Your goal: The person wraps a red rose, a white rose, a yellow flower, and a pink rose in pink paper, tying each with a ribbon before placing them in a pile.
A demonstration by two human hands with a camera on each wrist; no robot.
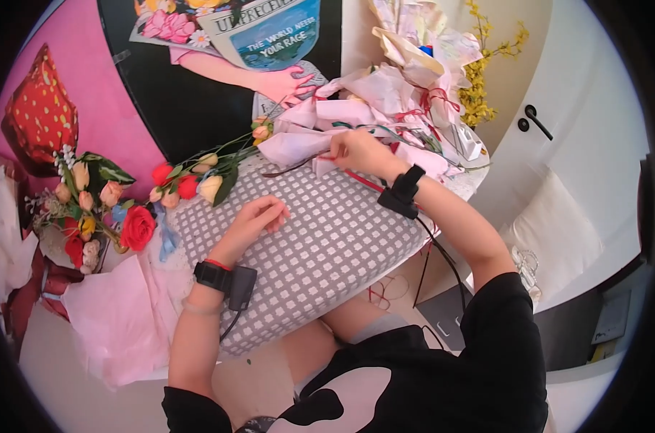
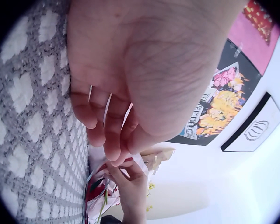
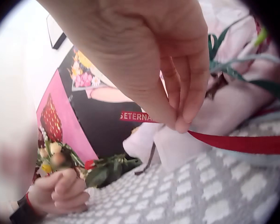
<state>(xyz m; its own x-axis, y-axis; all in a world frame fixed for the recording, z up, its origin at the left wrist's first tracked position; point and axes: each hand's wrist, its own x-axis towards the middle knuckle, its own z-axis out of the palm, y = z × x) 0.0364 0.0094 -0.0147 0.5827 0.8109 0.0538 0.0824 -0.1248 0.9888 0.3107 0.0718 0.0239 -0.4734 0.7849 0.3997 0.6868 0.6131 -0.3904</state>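
A narrow red ribbon (image 3: pixel 242 142) is pinched between the thumb and fingertips of my right hand (image 1: pixel 363 153), over the far side of the table. White capital letters show on its short free end in the right wrist view; the longer part runs off to the right. Pale pink wrapping paper (image 1: pixel 295 148) and dark green ribbon (image 3: pixel 270 88) lie close by that hand. My left hand (image 1: pixel 252 222) rests near the middle of the grey-and-white checked cloth (image 1: pixel 327 238), its fingers loosely bent and holding nothing.
Red, peach and cream roses (image 1: pixel 210 187) lie at the back left, beside a mixed flower bunch (image 1: pixel 136 227). Pink tissue paper (image 1: pixel 125 317) hangs over the left front edge. Wrapped bouquets (image 1: pixel 414 94) crowd the back right, near yellow blossom sprigs (image 1: pixel 475 94).
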